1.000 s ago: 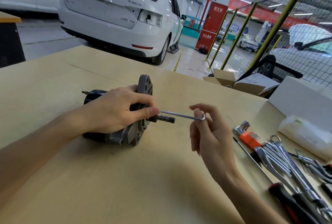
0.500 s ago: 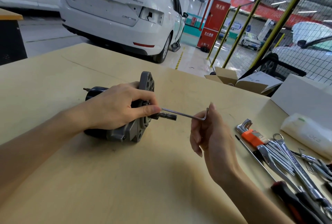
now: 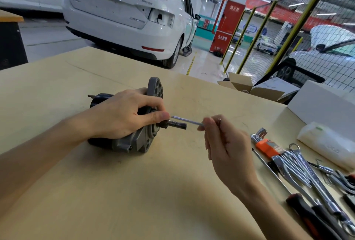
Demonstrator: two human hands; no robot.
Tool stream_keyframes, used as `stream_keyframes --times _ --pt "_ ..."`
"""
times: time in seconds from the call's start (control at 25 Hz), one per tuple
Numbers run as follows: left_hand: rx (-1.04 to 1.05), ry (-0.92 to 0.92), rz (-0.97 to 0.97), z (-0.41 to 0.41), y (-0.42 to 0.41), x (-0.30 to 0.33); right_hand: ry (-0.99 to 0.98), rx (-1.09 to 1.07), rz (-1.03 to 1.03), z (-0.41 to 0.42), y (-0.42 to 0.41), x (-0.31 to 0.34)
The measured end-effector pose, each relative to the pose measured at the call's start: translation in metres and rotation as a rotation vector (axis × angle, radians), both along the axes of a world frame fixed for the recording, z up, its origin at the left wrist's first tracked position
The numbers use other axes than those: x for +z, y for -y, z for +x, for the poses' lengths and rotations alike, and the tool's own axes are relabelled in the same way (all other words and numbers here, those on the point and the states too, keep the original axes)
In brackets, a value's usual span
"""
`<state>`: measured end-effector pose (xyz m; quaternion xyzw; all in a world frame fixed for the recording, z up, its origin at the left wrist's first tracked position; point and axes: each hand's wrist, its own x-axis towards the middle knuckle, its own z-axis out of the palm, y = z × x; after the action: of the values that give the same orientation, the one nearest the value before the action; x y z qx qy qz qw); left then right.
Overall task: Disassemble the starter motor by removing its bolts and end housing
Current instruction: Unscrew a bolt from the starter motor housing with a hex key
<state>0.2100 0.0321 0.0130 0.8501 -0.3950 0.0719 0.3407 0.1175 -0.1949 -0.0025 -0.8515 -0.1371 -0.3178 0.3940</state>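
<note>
The right hand has rolled the hex key, fingers pinching its bent end, while the left hand grips the motor, so a bolt is likely backing out.

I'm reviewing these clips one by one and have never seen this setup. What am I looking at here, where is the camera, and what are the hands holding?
There is no robot: a person works with bare hands, filmed by a wide-angle camera worn on the head, looking forward and down. The left hand grips the starter motor, a dark cylinder with a grey end housing and a short shaft sticking out, lying on the pale wooden table. The right hand pinches the bent end of an L-shaped hex key, whose long arm points at the housing face; its tip is hidden behind the left thumb. On the table to the right lie a hex key set in an orange holder, several spanners and a white bag. White cars stand behind.
</note>
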Motion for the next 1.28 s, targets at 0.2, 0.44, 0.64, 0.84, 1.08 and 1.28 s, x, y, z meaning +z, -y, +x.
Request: stream_keyframes --times 0.2,0.44,0.64,0.84,1.08,1.28 --pt "0.005 -0.004 0.0 -0.002 0.0 0.002 -0.178 0.038 0.099 -0.005 -0.001 0.003" --pt "0.003 0.001 0.002 0.0 0.0 -0.001 -0.252 0.091 0.249 -0.006 -0.004 0.004" --pt "0.004 0.001 -0.005 -0.002 0.001 0.002 -0.289 0.151 0.381 -0.006 -0.003 0.008" --pt "0.003 0.003 0.01 0.0 0.001 0.0 -0.201 0.196 0.359 -0.009 -0.004 0.004" --pt "-0.008 -0.001 0.008 -0.001 0.0 0.002 -0.138 0.141 0.312 -0.005 -0.004 0.003" --pt "-0.011 -0.001 0.005 -0.001 0.0 0.0 -0.12 0.096 0.24 -0.005 -0.003 -0.002"
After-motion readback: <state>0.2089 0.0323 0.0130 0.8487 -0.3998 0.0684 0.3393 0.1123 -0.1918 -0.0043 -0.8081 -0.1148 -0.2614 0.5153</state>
